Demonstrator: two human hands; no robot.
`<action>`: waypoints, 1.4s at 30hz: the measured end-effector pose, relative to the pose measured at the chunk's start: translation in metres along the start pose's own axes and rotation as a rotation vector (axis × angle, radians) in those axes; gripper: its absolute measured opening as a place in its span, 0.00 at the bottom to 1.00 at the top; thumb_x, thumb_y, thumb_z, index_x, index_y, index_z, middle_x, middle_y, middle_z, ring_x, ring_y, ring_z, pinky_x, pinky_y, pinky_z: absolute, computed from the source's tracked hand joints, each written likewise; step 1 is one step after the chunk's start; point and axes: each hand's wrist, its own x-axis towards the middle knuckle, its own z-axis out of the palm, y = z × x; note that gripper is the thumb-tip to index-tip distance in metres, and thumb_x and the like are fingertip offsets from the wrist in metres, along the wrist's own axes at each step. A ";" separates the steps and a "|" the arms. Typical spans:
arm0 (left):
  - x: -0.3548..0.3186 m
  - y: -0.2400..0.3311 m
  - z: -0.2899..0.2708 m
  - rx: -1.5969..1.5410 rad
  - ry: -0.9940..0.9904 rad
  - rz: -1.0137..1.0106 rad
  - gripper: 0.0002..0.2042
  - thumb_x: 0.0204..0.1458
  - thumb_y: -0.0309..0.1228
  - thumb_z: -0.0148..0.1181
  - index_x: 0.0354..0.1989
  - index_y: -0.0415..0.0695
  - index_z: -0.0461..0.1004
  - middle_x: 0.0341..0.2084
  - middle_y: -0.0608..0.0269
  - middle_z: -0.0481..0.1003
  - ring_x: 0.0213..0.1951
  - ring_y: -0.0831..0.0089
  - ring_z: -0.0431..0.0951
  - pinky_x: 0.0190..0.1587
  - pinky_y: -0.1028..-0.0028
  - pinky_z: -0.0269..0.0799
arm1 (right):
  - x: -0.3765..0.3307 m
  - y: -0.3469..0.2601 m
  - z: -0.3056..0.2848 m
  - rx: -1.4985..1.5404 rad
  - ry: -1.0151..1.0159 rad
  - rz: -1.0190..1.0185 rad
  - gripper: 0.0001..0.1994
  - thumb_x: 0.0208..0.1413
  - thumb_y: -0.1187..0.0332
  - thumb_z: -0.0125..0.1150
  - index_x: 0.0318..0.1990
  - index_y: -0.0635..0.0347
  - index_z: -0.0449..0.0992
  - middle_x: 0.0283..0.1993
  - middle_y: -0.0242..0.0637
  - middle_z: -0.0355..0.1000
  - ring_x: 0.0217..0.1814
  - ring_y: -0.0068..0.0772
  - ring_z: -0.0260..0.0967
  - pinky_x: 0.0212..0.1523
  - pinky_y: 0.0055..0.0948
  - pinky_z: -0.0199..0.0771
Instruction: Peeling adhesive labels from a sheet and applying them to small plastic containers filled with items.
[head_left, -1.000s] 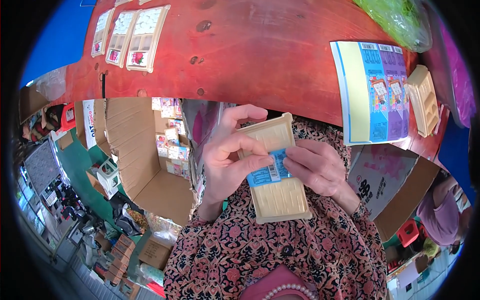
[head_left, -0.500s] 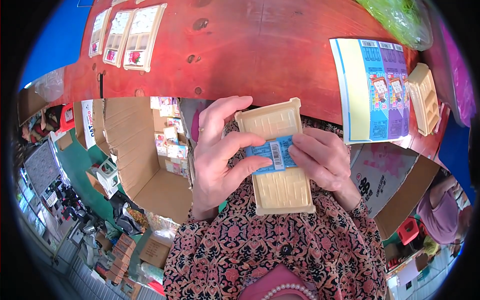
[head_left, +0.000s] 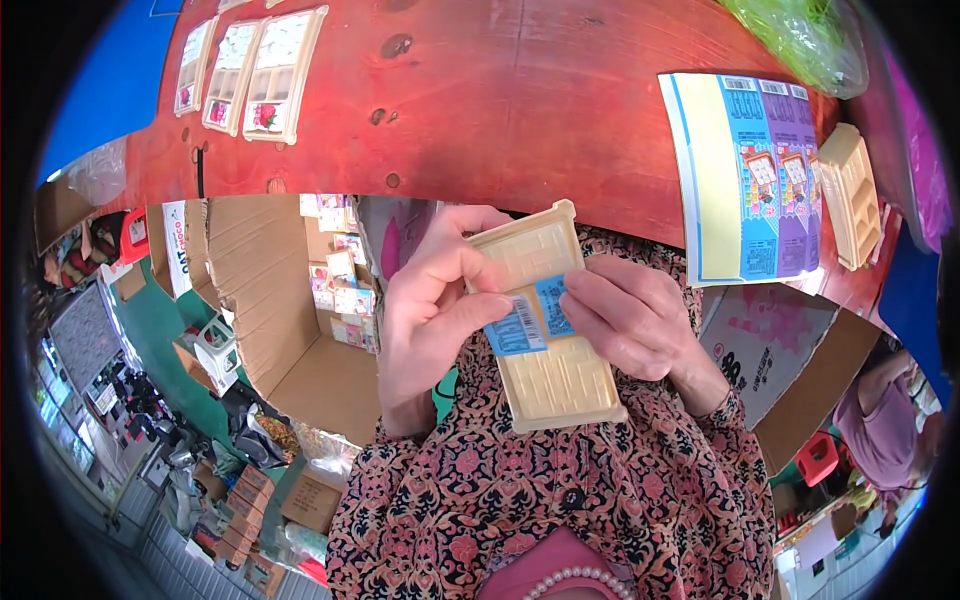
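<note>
Between my two hands, in front of my chest, is a cream plastic tray (head_left: pixel 560 385) with its ribbed underside facing up. A blue sticker (head_left: pixel 520 328) with a barcode lies across the tray's middle. My left hand (head_left: pixel 430 300) grips the left edge, its thumb at the sticker's left end and its fingers bent behind. My right hand (head_left: pixel 635 320) pinches the opposite edge, fingertips on the sticker's right end. The tray tilts slightly. What fills its other side is hidden.
A sheet of stickers (head_left: pixel 715 180) lies on the red table (head_left: pixel 500 110), beside another cream tray (head_left: pixel 850 200). Several filled trays (head_left: pixel 283 75) stand at the far left. Below the table are an open carton (head_left: pixel 270 300) holding packs and another carton (head_left: pixel 780 350).
The tray has tilted a little. My left fingers have curled in along its left edge, and my left thumb has slid left on the sticker.
</note>
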 end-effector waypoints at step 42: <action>-0.004 0.013 0.011 0.864 0.125 0.438 0.13 0.29 0.25 0.71 0.27 0.41 0.78 0.51 0.49 0.66 0.54 0.46 0.62 0.54 0.56 0.58 | 0.010 0.002 0.012 0.148 0.107 -0.011 0.18 0.27 0.72 0.58 0.33 0.68 0.76 0.39 0.43 0.71 0.34 0.36 0.70 0.30 0.25 0.75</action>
